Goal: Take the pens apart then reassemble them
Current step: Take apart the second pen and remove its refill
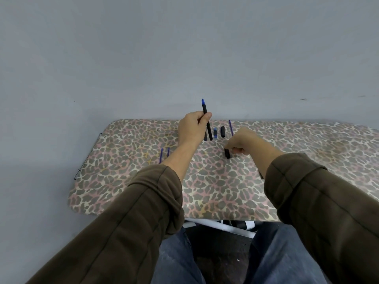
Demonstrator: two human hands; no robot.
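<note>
Left hand (191,128) grips pen (206,119); right hand (245,143) (perhaps) pinches cap (227,153)

pen parts (222,131) (scattered) mid-board (123,181)

Behind the left grip (191,128), a dark pen piece (205,135) half hidden; right grip (244,143) fingertips curled from sight; table (348,144) cut off rightward.
</note>
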